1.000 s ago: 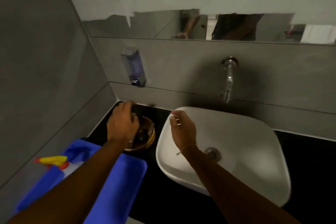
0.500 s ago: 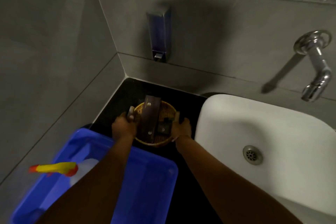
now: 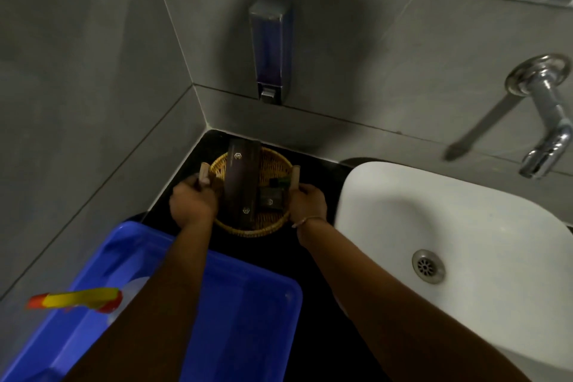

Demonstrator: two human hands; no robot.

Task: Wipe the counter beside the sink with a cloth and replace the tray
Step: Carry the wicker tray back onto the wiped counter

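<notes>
Resting in the counter [image 3: 313, 260] corner beside the sink [image 3: 465, 214], the woven tray [image 3: 273, 164] is gripped at its wooden side handles, left hand [image 3: 192, 201] and right hand [image 3: 308, 198] clenched. It is judged light and stiff; loose packets [image 3: 243, 177] could slide if tilted.

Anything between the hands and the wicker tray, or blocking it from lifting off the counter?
Nothing visible. The left hand and right hand already grip the wicker tray by its wooden side handles. The blue tub sits nearer the person and the sink to the right, neither overhanging it.
</notes>
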